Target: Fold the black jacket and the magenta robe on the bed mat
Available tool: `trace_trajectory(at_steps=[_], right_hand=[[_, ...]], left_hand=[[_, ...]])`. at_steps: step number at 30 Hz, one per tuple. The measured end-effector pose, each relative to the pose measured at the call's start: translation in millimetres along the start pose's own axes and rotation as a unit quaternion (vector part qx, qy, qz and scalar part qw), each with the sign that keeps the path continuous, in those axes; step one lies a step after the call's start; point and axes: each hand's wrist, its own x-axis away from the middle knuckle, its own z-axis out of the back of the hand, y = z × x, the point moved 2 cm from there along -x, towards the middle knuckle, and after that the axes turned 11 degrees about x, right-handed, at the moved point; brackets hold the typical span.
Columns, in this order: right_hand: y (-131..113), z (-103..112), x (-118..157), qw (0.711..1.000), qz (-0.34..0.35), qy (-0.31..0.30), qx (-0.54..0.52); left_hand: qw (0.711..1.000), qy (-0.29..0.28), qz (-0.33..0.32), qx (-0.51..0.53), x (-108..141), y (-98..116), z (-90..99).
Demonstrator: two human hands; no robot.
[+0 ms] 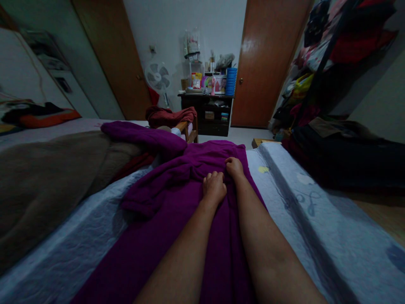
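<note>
A long purple garment (177, 228) lies spread over the pale blue patterned bedding, running from near my body to the far edge. One sleeve-like part (142, 137) stretches out to the left, over a brown blanket. My left hand (215, 186) rests on the upper middle of the garment, its fingers curled into the cloth. Just beyond it and to the right, my right hand (234, 167) is closed on the fabric near the garment's right edge. Both sets of fingertips are partly hidden.
The brown blanket (57, 181) is heaped at the left. Dark folded clothes (354, 156) lie at the right, below a rack of hanging clothes (360, 46). Past the bed stand a chair with red cloth (171, 116), a white fan (158, 77) and a black cabinet (205, 116).
</note>
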Motion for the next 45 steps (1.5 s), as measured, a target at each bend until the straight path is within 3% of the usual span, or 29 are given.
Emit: trace_trajectory(at_steps=[45], right_hand=[[-2.9, 2.3, 1.7, 1.000, -0.003, 0.000, 0.003]], left_hand=[[1.000, -0.012, 0.008, 0.010, 1.4, 0.9, 2.2]])
